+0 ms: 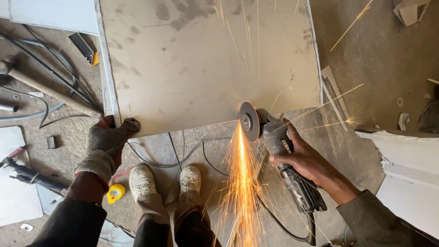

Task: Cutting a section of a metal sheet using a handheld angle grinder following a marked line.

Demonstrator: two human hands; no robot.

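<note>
Here, the gloved left hand (106,144) grips the near left corner of the metal sheet (206,59) (fingers curled over its edge), while the bare right hand (305,158) clenches the grinder (279,153), disc at the sheet's near edge, sparks (241,183) showering down.

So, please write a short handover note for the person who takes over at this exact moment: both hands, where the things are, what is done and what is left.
Left hand: gloved, gripping the near left corner of the metal sheet to steady it.
Right hand: bare, closed on the body of the angle grinder.
The grinder's disc is at the sheet's near edge, throwing sparks down toward the shoes.
The grinder's cable trails on the floor; a yellow tape measure lies by the left foot, a hammer at far left.
Done: cannot tell how much of the edge is worked.
Left: the disc is in contact now, so keep both grips.
</note>
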